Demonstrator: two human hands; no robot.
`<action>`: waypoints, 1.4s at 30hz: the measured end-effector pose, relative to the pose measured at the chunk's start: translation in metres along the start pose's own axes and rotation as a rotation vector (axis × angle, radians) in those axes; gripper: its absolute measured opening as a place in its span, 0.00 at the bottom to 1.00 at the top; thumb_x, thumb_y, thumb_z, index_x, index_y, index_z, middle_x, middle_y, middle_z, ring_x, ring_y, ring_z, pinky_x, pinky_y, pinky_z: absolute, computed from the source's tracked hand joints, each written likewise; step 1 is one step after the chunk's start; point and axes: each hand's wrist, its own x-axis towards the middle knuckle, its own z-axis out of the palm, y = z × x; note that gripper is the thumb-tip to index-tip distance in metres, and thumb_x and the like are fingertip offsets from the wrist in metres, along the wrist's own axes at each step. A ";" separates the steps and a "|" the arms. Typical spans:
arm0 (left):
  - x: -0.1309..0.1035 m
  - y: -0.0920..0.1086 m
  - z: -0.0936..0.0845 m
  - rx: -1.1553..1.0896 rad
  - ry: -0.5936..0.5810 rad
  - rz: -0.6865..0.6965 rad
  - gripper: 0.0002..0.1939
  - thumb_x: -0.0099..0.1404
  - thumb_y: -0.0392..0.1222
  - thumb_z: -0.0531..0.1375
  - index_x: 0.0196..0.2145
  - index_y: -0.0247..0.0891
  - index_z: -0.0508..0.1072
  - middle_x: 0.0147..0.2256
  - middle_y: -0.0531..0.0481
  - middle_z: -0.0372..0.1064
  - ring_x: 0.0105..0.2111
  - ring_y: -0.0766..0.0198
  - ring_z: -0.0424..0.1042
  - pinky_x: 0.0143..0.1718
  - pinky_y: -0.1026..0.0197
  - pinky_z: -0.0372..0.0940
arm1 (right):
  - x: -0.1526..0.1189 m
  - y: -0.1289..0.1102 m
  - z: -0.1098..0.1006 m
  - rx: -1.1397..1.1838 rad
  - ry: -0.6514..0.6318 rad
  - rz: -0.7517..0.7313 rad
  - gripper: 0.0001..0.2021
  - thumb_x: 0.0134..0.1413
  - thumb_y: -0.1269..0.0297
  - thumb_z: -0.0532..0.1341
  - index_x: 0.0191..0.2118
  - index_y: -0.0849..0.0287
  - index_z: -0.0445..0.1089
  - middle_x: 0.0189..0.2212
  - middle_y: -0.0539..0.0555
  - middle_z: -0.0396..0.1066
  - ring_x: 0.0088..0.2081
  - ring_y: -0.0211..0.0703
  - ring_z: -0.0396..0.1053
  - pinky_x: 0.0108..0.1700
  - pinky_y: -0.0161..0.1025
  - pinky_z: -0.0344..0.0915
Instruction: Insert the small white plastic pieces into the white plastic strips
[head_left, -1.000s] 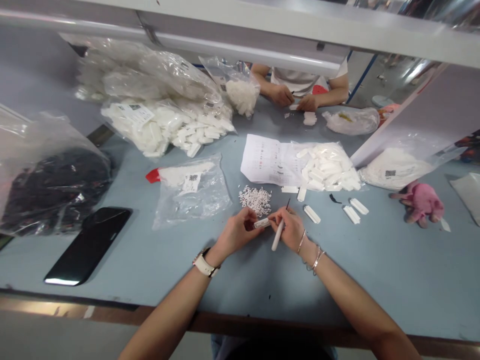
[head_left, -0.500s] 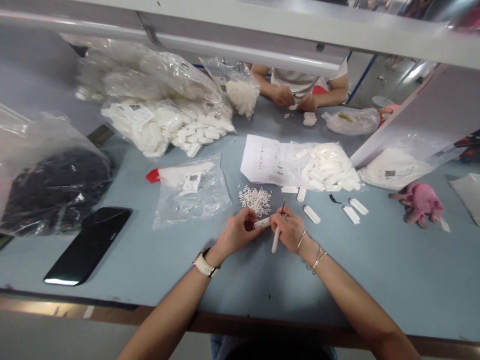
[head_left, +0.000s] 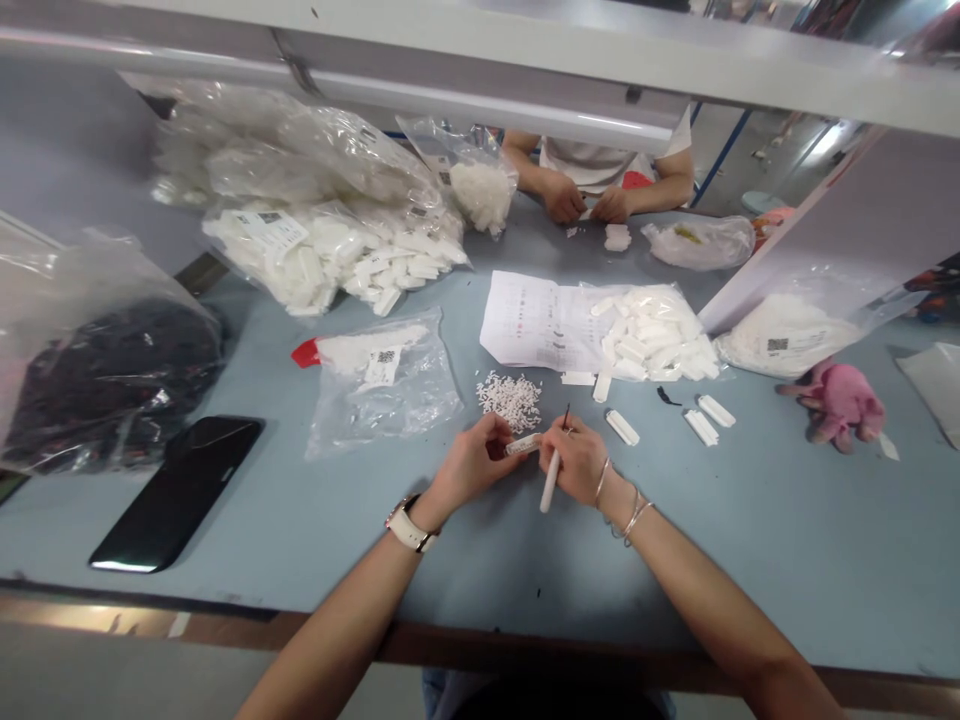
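The right hand (head_left: 574,460) is hiding the right end of a small white strip (head_left: 521,445), and whether it is touching that end is hard to make out. Just beside the pile of white bits (head_left: 510,399), the left hand (head_left: 472,460) is pinching the strip between thumb and curled fingers, while the right fingers, bunched closed, are gripping a white-handled tool (head_left: 550,484), both hands angling inward.

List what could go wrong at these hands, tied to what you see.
The loose heap of small white pieces lies right by the left hand; a nudge might scatter it. The right hand holds a white-handled tool close to the slim white part in the left hand, so a slip could perhaps mark or dislodge that part.
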 end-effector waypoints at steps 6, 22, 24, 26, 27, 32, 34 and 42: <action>-0.001 0.000 -0.002 0.023 -0.071 0.022 0.12 0.53 0.44 0.62 0.30 0.39 0.62 0.23 0.55 0.66 0.21 0.68 0.64 0.23 0.65 0.60 | 0.002 0.015 0.005 0.236 0.176 0.281 0.12 0.52 0.70 0.56 0.23 0.54 0.53 0.24 0.50 0.69 0.35 0.42 0.73 0.33 0.37 0.67; -0.003 0.007 -0.005 0.100 -0.134 0.043 0.09 0.54 0.41 0.61 0.29 0.39 0.64 0.23 0.57 0.65 0.23 0.68 0.63 0.24 0.65 0.58 | 0.003 0.024 0.015 -0.019 0.018 0.227 0.11 0.49 0.70 0.60 0.22 0.54 0.56 0.23 0.49 0.71 0.32 0.43 0.66 0.34 0.38 0.64; -0.003 0.007 -0.005 0.096 -0.129 0.047 0.09 0.54 0.42 0.61 0.29 0.39 0.64 0.23 0.57 0.65 0.23 0.68 0.64 0.24 0.65 0.59 | 0.003 0.025 0.016 -0.016 0.026 0.218 0.11 0.49 0.71 0.59 0.22 0.54 0.56 0.23 0.49 0.71 0.31 0.42 0.65 0.34 0.37 0.63; -0.003 0.008 -0.005 0.098 -0.126 0.051 0.09 0.54 0.42 0.61 0.29 0.39 0.63 0.23 0.57 0.65 0.22 0.68 0.63 0.24 0.66 0.59 | 0.002 0.025 0.016 -0.007 0.038 0.210 0.12 0.49 0.72 0.58 0.22 0.54 0.55 0.22 0.49 0.71 0.31 0.42 0.65 0.34 0.37 0.63; -0.003 0.008 -0.005 0.095 -0.126 0.053 0.09 0.54 0.42 0.61 0.29 0.39 0.63 0.23 0.58 0.65 0.22 0.68 0.63 0.24 0.66 0.59 | 0.002 0.025 0.015 0.002 0.045 0.210 0.12 0.48 0.72 0.58 0.22 0.54 0.54 0.22 0.49 0.71 0.30 0.42 0.65 0.34 0.37 0.63; -0.004 0.006 -0.005 0.075 -0.133 0.046 0.09 0.55 0.43 0.61 0.30 0.38 0.64 0.23 0.57 0.64 0.22 0.69 0.61 0.24 0.66 0.58 | 0.003 0.023 0.011 0.109 0.076 0.253 0.12 0.47 0.72 0.57 0.22 0.54 0.52 0.22 0.49 0.71 0.31 0.41 0.66 0.33 0.37 0.63; -0.004 0.005 -0.005 0.083 -0.134 0.039 0.09 0.55 0.43 0.61 0.30 0.38 0.64 0.22 0.58 0.63 0.22 0.69 0.60 0.24 0.66 0.57 | 0.004 0.022 0.008 0.144 0.079 0.266 0.12 0.46 0.73 0.56 0.22 0.54 0.51 0.23 0.49 0.71 0.30 0.41 0.66 0.33 0.37 0.63; -0.003 0.003 -0.004 0.075 -0.145 0.012 0.09 0.55 0.43 0.61 0.30 0.38 0.64 0.22 0.58 0.62 0.22 0.69 0.60 0.24 0.66 0.56 | 0.002 0.026 0.009 0.041 0.054 0.213 0.11 0.41 0.76 0.54 0.23 0.53 0.51 0.23 0.49 0.71 0.29 0.42 0.66 0.34 0.38 0.64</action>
